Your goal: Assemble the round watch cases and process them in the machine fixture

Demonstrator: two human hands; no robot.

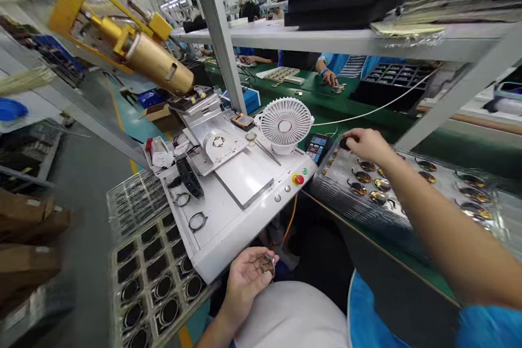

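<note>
A small, thin, brownish metallic ring-shaped frame point(268, 263) is held in the fingers of the upturned left hand point(247, 278), in front of the white box-shaped metal machine base point(228, 242). Two black open rings point(204, 221) are laid on the base's left part. Right of the base, over stacked clear plastic trays point(340, 196) of amber-tinted round pieces point(358, 188), the right hand point(365, 144) is held well apart from the left; whether its bent fingers are closed on a dark round piece point(343, 143) cannot be told. At the base's rear right, a white round plastic fan point(284, 126) is placed.
</note>
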